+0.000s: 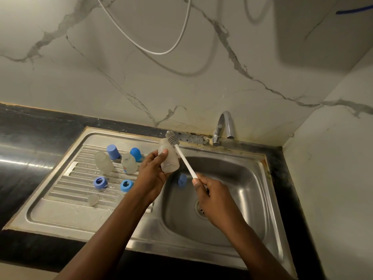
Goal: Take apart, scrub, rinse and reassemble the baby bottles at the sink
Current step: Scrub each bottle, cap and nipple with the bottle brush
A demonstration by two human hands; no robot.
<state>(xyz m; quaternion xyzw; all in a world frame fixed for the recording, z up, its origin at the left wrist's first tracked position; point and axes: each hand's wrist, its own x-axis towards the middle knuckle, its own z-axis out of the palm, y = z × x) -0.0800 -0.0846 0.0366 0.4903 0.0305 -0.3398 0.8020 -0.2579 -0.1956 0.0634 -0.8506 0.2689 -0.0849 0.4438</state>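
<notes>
Left hand point(153, 172): fingers and thumb curled round frosted bottle point(169, 158), held over left edge of sink basin point(252, 178), mouth tilted up toward wall.
Right hand point(214, 199): clamped on white handle of bottle brush point(182, 156); grey bristle head just beside bottle mouth, outside it.
On drainboard point(66, 211): two clear bottles point(104, 163) point(129, 163) lying down, two blue caps point(113, 151) point(135, 154), two blue rings point(100, 182) point(126, 185).
In basin, below held bottle: one more blue cap point(182, 180).
Tap point(224, 126) at back rim.

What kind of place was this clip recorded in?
Most likely a home kitchen: a stainless steel sink with a ribbed drainboard, set into a dark countertop, a tap behind it, and a marble-look tiled wall.
</notes>
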